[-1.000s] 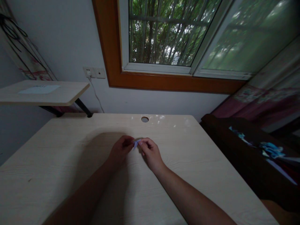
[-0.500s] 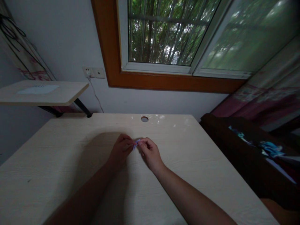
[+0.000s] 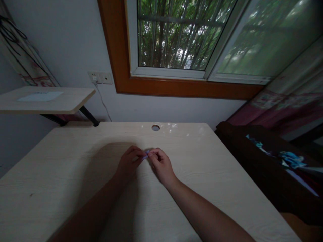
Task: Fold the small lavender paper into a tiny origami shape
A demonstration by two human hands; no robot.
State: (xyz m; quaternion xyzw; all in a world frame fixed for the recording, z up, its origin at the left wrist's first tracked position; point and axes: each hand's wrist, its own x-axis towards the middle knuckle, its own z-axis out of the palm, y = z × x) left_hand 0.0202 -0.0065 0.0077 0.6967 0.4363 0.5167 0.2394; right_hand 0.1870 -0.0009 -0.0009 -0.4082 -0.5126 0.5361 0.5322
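Between the fingertips of both hands is a small pale purple piece (image 3: 146,154), thin and pointed like folded paper; its exact kind is too small to make out. My left hand (image 3: 130,161) pinches it from the left with thumb and fingers. From the right, my right hand (image 3: 161,164) grips the same piece with thumb and forefinger. Most of the piece hides behind the fingertips. Both hands are close together just above or on the light wooden desk (image 3: 202,188).
A round cable hole (image 3: 155,128) sits near the desk's back edge. At the left rear stands a raised shelf (image 3: 75,101) with a paper sheet (image 3: 41,96). Right of the desk, a dark surface (image 3: 239,148) carries blue cloth-like items (image 3: 292,159). A window (image 3: 181,37) is behind.
The fingers of my left hand have shifted slightly, and the purple piece shows a narrower, less spread outline. My right hand stays nearly in place.
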